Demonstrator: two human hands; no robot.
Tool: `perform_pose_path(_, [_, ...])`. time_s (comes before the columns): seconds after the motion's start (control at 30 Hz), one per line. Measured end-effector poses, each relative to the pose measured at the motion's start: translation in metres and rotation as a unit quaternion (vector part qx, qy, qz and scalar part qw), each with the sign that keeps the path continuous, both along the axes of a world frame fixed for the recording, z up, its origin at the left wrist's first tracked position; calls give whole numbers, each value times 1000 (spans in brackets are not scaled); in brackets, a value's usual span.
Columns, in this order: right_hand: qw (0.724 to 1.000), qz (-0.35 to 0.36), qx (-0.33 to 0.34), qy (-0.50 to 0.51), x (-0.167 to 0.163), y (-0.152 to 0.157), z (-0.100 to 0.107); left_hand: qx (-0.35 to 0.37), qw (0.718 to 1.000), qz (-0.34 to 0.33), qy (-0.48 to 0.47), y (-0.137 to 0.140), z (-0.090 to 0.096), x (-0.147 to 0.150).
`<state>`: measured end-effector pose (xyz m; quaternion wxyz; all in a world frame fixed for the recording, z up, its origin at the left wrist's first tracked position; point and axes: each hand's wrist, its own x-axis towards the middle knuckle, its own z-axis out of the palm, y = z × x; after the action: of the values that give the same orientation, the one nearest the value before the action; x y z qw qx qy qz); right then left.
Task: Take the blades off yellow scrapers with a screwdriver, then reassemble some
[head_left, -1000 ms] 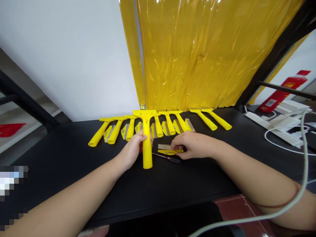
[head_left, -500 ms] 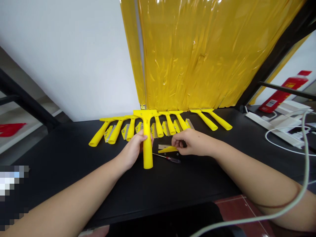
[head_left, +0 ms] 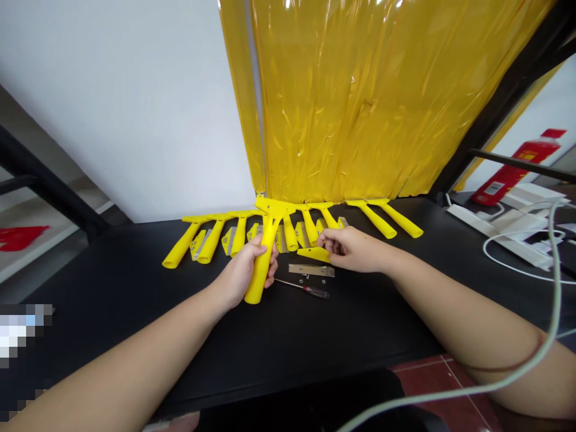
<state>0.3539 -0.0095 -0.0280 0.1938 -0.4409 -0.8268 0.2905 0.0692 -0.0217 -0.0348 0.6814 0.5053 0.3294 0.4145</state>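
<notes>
My left hand (head_left: pixel 252 264) is wrapped round the handle of a yellow plastic scraper (head_left: pixel 263 258), its wide T-shaped head pointing away from me. My right hand (head_left: pixel 348 247) pinches one end of a flat yellow plate (head_left: pixel 313 255) just above the table. Below that plate a metal blade (head_left: pixel 311 270) lies flat on the black surface. Small screws and nuts (head_left: pixel 307 278) are scattered beside the blade. A screwdriver (head_left: pixel 315 292) with a clear and red handle lies nearest to me, its shaft pointing left toward my left hand.
Several yellow scraper handles (head_left: pixel 180 244) stand in a row along the back of the black table (head_left: pixel 288 342), with yellow plates and blades between them. At right are a red bottle (head_left: pixel 517 171), white power strips (head_left: pixel 495 231) and a loose pale cable (head_left: pixel 558 288). Yellow plastic sheeting (head_left: pixel 360 108) hangs behind.
My right hand has lifted the yellow plate off the blade and moved it slightly away from me. My left hand has tilted the scraper, its head going right and its handle end left.
</notes>
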Motion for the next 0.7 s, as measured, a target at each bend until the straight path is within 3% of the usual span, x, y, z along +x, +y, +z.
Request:
perform_pose_path(0.1, [999, 4, 2, -45, 0, -2, 3, 0, 1000, -3, 11, -1, 0, 0])
perform_pose_path(0.3, [988, 30, 92, -117, -7, -9, 11, -3, 1000, -3, 23, -1, -1, 1])
perform_pose_path(0.47, [989, 100, 55, -96, -15, -15, 13, 3, 999, 2, 42, -1, -2, 1])
perform_pose_path(0.7, [990, 89, 38, -102, -22, -15, 7, 23, 996, 13, 89, -2, -3, 1])
